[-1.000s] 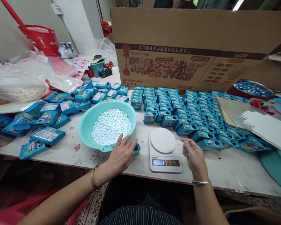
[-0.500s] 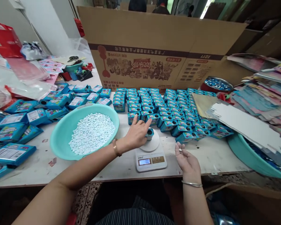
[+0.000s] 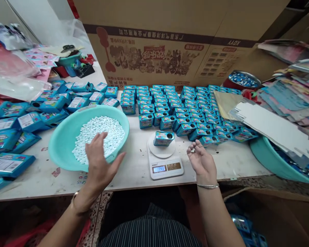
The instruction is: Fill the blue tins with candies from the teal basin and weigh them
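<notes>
My left hand (image 3: 99,163) is over the near edge of a turquoise basin (image 3: 58,145), thumb and fingers apart, nothing visible in it. White candies (image 3: 105,133) are heaped in the basin. On the round plate of a white digital scale (image 3: 154,175) stands a blue tin (image 3: 164,138) with a dark round hole in its top. Lit digits show on the scale's display. To the right of the scale, my right hand (image 3: 202,159) is turned palm up with fingers curled, cupping a few small white candies (image 3: 193,150).
Rows of blue tins (image 3: 167,122) stand behind the scale; more tins (image 3: 11,166) lie piled at the left. A cardboard box (image 3: 154,51) rises at the back. Flat white card (image 3: 273,132) lies over another turquoise basin (image 3: 267,154) at the right.
My left hand has left the tin on the scale and moved left to the candy basin. The display changed from 0.0 to a larger number. My right hand stays near the scale, candies in it.
</notes>
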Available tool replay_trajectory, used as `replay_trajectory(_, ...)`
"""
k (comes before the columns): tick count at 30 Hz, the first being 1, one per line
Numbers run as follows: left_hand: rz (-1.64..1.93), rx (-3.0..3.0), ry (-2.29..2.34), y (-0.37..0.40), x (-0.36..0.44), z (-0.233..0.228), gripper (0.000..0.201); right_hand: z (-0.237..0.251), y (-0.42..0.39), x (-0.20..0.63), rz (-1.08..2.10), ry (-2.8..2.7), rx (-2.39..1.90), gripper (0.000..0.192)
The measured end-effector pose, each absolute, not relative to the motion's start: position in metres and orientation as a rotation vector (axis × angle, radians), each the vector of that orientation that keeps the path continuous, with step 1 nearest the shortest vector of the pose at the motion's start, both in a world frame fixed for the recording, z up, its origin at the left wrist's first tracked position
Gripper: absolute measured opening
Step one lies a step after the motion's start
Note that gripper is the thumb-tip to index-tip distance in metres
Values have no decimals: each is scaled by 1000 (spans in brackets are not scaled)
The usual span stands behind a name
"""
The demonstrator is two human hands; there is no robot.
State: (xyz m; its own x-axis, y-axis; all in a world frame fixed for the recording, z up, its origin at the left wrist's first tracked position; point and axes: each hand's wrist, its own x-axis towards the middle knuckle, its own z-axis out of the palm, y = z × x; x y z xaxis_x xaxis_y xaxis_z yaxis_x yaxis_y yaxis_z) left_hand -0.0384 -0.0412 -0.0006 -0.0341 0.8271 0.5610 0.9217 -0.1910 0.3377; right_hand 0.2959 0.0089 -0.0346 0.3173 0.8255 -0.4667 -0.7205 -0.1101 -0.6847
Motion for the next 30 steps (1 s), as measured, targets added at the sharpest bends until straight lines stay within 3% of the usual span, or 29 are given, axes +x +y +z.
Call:
replay_trajectory(10,-1259,-1760,-2024,-72,-83,-36,63,2,41,249,1316,-387,-1016,17)
replay_trajectory(21,-856,-2041,-1927,-72,-89,-46,65,13,62,210,1156,-572,-951,9)
replay_trajectory(30,-919,-1966,-1940,-73,-67,-44,55,20,53,197,916,-827,-974,11)
